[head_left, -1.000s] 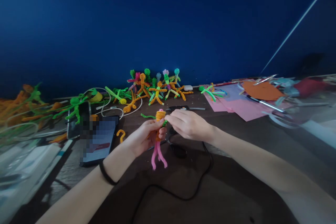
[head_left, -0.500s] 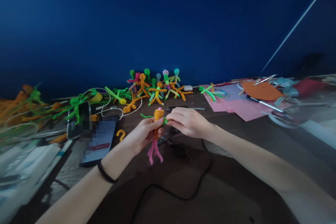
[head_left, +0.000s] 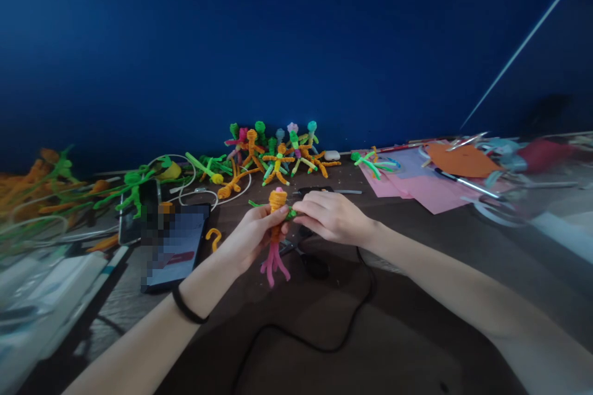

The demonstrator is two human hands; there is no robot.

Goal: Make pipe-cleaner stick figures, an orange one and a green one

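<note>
Left hand (head_left: 254, 232) pinches doll (head_left: 277, 200), right hand (head_left: 331, 216) pinches its green arm (head_left: 291, 214) at 3 o'clock; I'd keep tension steady.

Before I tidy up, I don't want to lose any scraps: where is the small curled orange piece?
In the head view, the curled orange piece lies left of centre, between the phone with the lit screen and the left hand.

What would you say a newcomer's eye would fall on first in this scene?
Probably the orange-and-pink figure in the left hand, near the picture's middle, with the right hand at its green part. Behind, a cluster of bright fuzzy figures sits before the dark blue wall. To the right, an orange sheet stands out among pink paper.
</note>
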